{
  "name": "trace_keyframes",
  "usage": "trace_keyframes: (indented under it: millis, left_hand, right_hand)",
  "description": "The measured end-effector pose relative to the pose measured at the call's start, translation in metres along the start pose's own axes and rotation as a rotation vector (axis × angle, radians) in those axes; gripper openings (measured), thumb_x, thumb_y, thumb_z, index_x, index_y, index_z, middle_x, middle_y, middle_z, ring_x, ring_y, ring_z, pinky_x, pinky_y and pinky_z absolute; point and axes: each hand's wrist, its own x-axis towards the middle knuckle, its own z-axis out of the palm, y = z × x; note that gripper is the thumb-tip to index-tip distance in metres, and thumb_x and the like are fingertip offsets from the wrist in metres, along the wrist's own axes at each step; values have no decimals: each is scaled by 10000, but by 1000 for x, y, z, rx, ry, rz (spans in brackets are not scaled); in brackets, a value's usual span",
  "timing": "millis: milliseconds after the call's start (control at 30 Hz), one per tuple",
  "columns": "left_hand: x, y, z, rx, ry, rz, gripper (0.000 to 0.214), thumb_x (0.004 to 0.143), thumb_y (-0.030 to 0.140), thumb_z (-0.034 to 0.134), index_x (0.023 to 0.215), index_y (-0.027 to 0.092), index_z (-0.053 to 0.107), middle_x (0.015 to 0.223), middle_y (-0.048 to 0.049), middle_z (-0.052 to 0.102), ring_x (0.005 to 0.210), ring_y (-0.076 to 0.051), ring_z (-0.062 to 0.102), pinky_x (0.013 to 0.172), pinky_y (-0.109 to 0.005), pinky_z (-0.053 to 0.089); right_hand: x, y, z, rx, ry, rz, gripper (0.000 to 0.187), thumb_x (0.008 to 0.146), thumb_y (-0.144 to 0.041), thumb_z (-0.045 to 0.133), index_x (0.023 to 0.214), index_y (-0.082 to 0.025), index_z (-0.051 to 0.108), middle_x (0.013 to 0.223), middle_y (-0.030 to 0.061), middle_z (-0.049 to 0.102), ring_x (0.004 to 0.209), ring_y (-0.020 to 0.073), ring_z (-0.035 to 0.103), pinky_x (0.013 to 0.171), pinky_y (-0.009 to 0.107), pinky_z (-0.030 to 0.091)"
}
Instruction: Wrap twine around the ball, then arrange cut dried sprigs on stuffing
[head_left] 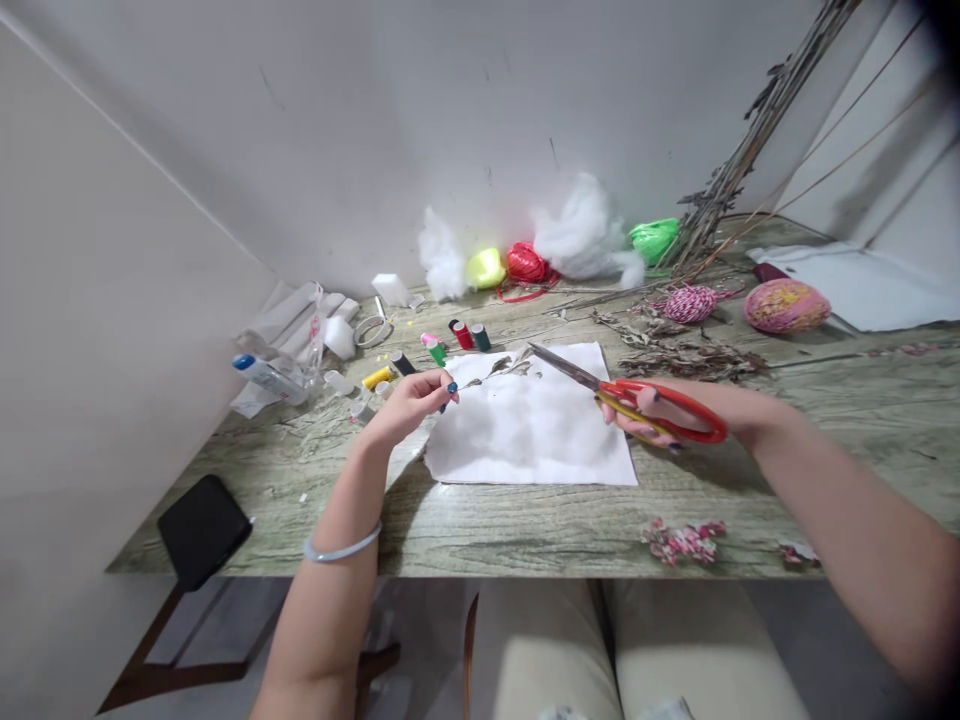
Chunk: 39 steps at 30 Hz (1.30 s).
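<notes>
My left hand (411,402) pinches the stem of a small dried leafy twig (501,366), holding it over a white sheet (532,430) on the table. Its fingers are pressed together. My right hand (660,415) grips red-handled scissors (637,395), fingers through the loops. The blades point left toward the twig's leaves, their tip just to the right of them.
A wood-grain table (525,525) carries thread spools (465,335), tape rolls (369,330), white stuffing (581,235), raffia balls (525,263), a yarn ball (786,305), dried branches (720,190), pink dried flowers (686,540), a black phone (202,527) and a glue bottle (262,375).
</notes>
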Motion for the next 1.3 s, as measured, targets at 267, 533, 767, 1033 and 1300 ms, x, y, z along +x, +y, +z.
trace_keyframes:
  millis: [267, 533, 767, 1033, 1300]
  left_hand:
    - [0, 2, 1, 16, -4, -7, 346, 823, 482, 619, 709, 156, 599, 663, -3, 557, 579, -92, 402, 545, -213, 308]
    - [-1, 2, -2, 6, -12, -18, 326, 835, 456, 608, 707, 158, 587, 663, 4, 542, 591, -92, 397, 558, -211, 303]
    - [1, -1, 0, -74, 118, -47, 317, 829, 454, 606, 712, 168, 537, 616, 31, 449, 538, -81, 317, 512, -221, 233]
    - [4, -4, 3, -96, 170, -49, 316, 862, 442, 576, 702, 175, 520, 626, 31, 428, 529, -80, 313, 498, -222, 234]
    - [5, 2, 4, -103, 330, -23, 391, 816, 543, 626, 710, 170, 581, 575, 31, 416, 500, -79, 303, 449, -226, 180]
  right_hand:
    - [0, -7, 1, -93, -8, 31, 542, 839, -685, 528, 985, -163, 532, 679, -46, 422, 519, 66, 363, 461, 213, 319]
    - [2, -6, -3, -131, 52, 74, 328, 910, -491, 520, 938, -165, 524, 682, -36, 469, 442, 52, 377, 381, 199, 289]
    - [1, -5, -4, -224, 14, 12, 358, 883, -506, 538, 958, -155, 535, 663, -47, 432, 445, 55, 366, 393, 210, 272]
    - [0, -10, 0, -248, 33, 44, 393, 845, -545, 556, 984, -178, 561, 682, -27, 460, 483, 75, 392, 423, 216, 301]
    - [0, -8, 1, -157, 41, 68, 484, 821, -618, 590, 1032, -184, 544, 749, -17, 458, 548, 77, 410, 486, 228, 365]
